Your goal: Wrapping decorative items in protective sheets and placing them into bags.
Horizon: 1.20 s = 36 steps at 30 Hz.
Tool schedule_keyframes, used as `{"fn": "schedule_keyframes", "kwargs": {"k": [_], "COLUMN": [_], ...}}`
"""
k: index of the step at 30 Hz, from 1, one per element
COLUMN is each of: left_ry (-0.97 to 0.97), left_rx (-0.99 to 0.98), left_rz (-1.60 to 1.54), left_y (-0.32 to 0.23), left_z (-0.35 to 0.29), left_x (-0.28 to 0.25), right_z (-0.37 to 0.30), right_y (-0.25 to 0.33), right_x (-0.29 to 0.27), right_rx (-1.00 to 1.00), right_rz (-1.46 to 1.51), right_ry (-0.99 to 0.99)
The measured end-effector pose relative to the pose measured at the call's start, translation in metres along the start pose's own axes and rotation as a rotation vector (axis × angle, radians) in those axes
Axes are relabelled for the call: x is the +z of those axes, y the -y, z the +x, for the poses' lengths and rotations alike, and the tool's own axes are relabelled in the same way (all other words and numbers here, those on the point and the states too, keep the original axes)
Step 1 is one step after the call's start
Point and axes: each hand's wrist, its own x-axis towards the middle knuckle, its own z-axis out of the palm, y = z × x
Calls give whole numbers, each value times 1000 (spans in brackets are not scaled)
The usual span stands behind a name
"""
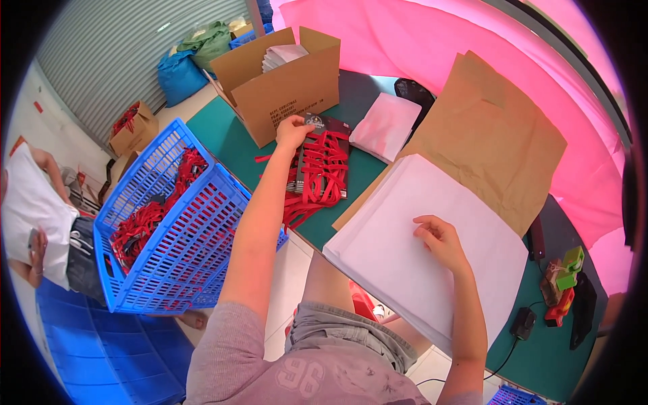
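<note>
My left hand [293, 132] reaches over the green table, its fingers closed on the upper left edge of a dark card with red ribbon [324, 162] wound across it. More cards seem to lie under it, and loose red ribbon ends spill toward the table's near edge. Above a thick stack of white paper sheets [432, 189] is my right hand [440, 239], fingers loosely curled and apart, with nothing seen in them. A wrapped white packet [386, 125] with red showing through sits right of the cards.
An open cardboard box [290, 94] holds white packets behind the cards. On my left, a blue basket [196, 233] is full of red-ribboned pieces. Brown paper [493, 128] extends beyond the white stack. A tape dispenser [570, 266] lies right; another person [40, 202] stands far left.
</note>
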Motion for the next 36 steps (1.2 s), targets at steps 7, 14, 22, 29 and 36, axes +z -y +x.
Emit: {"fn": "schedule_keyframes", "kwargs": {"k": [7,14,22,29,36], "left_ry": [143,214,338,671,769], "left_rx": [209,462,515,304,302], "left_rz": [-606,-889,-1029,-1309,-851], "left_y": [-104,-185,-207,-193,-151], "left_z": [-80,-157,-205,-255,-276], "left_x": [-59,-78,-27,9,28], "right_z": [3,11,-17,-30,-33], "right_y": [-4,79,109,104,102], "right_x": [-7,11,31,30,31], "right_rx": [78,-388,-442,-462,-541], "right_rz": [94,240,345,454,429], "right_ry": [-68,-229,-173,-490,-673]}}
